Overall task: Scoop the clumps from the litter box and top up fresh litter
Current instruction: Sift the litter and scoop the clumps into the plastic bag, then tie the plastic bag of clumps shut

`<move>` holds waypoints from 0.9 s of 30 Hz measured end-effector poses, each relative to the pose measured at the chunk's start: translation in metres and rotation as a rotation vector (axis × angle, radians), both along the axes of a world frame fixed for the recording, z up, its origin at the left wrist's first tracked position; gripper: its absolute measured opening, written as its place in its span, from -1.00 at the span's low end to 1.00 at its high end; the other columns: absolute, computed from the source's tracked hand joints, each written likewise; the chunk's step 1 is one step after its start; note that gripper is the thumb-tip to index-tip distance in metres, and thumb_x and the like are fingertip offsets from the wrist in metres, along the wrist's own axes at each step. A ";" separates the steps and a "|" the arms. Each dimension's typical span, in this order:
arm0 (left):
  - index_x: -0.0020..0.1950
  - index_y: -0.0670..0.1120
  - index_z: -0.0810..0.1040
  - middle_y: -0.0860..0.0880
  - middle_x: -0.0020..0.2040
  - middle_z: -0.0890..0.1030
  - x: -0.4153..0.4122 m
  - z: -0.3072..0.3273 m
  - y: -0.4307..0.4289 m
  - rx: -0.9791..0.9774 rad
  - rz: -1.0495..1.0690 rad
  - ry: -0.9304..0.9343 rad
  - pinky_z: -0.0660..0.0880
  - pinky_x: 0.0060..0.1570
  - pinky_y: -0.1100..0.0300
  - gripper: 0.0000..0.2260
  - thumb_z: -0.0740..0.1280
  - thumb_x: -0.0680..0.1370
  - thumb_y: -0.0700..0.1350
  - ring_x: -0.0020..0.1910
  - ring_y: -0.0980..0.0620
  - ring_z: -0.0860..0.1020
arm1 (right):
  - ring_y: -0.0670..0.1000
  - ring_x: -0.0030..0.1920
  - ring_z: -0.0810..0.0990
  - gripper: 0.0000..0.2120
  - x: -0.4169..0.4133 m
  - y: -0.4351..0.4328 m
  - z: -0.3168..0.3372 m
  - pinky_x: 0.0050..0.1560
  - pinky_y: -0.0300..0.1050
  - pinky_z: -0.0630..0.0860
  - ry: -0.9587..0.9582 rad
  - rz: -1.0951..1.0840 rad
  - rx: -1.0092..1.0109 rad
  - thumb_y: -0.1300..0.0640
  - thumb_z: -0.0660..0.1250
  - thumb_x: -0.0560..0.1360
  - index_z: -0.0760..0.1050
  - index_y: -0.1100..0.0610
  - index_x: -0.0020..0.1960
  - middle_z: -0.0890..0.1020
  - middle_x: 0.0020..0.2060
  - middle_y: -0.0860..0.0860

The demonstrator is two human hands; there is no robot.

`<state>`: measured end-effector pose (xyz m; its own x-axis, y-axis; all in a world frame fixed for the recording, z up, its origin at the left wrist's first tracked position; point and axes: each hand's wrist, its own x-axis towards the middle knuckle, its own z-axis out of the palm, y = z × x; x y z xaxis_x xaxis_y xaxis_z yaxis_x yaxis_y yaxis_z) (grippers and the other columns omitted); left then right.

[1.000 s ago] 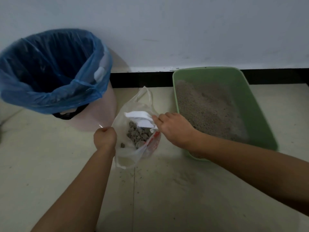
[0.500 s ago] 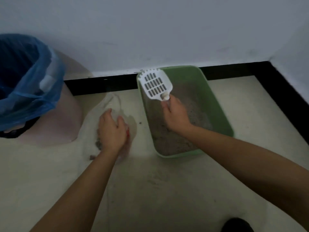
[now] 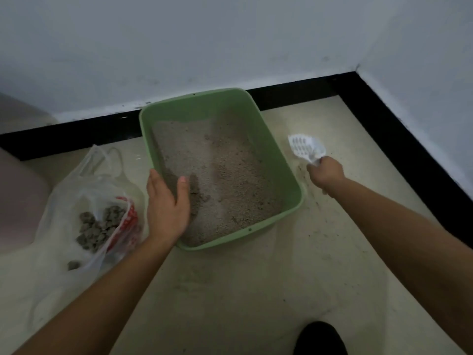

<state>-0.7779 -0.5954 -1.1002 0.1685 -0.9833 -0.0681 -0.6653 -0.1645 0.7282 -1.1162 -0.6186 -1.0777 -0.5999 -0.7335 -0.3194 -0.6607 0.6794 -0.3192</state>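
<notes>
The green litter box [image 3: 280, 160] sits on the floor against the wall, with grey litter [image 3: 225, 172] spread unevenly inside. My left hand [image 3: 166, 203] grips its left wall, thumb inside above the litter and fingers outside. My right hand [image 3: 325, 172] holds the handle of the white slotted scoop [image 3: 305, 147], whose head is low over the floor just right of the box. A clear plastic bag [image 3: 84, 185] with red print lies left of the box and holds several grey clumps [image 3: 99, 228].
The pale base of the trash bin [image 3: 18, 201] shows at the far left edge. A black baseboard [image 3: 399, 124] runs along both walls of the corner. Loose litter grains [image 3: 317, 208] dot the floor right of the box. A dark shoe [image 3: 320, 339] is at the bottom.
My right hand carried the scoop from above the box's left rim to the floor on its right. My left hand left the bag and took hold of the box's left wall. The view swung right.
</notes>
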 end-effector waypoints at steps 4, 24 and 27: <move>0.60 -0.18 -0.06 -0.16 0.59 0.05 -0.001 -0.001 0.000 -0.008 0.019 0.009 0.05 0.48 0.03 -0.34 0.04 0.65 0.18 0.56 -0.11 0.07 | 0.20 0.07 0.61 -0.61 -0.006 0.008 -0.013 0.07 0.04 0.59 -0.021 0.141 0.341 0.03 0.32 0.58 0.47 0.30 0.26 0.58 0.11 0.24; 0.43 -0.09 0.37 -0.19 0.40 0.39 0.176 0.017 0.027 0.174 0.356 -0.217 0.31 0.29 -0.12 -0.50 0.29 0.54 0.09 0.36 -0.22 0.35 | 0.19 0.13 0.63 -0.46 0.353 -0.081 0.048 0.15 0.08 0.60 -0.786 0.507 -0.105 0.23 0.25 0.57 0.21 0.14 0.52 0.49 0.31 0.20; 0.55 -0.09 0.09 -0.21 0.52 0.13 0.213 0.018 0.057 0.483 0.568 -0.134 0.22 0.36 -0.19 -0.16 0.42 0.44 0.19 0.47 -0.23 0.15 | 0.21 0.41 0.38 -0.31 0.399 -0.078 0.023 0.31 -0.03 0.41 -0.695 0.555 -0.034 0.17 0.26 0.57 0.01 0.12 0.60 0.27 0.49 0.16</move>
<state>-0.5653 -0.5385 -1.0823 0.6774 -0.6090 -0.4125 -0.4608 -0.7885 0.4073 -0.7168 -0.6967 -1.0551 0.1659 -0.8767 -0.4516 -0.5413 0.3018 -0.7848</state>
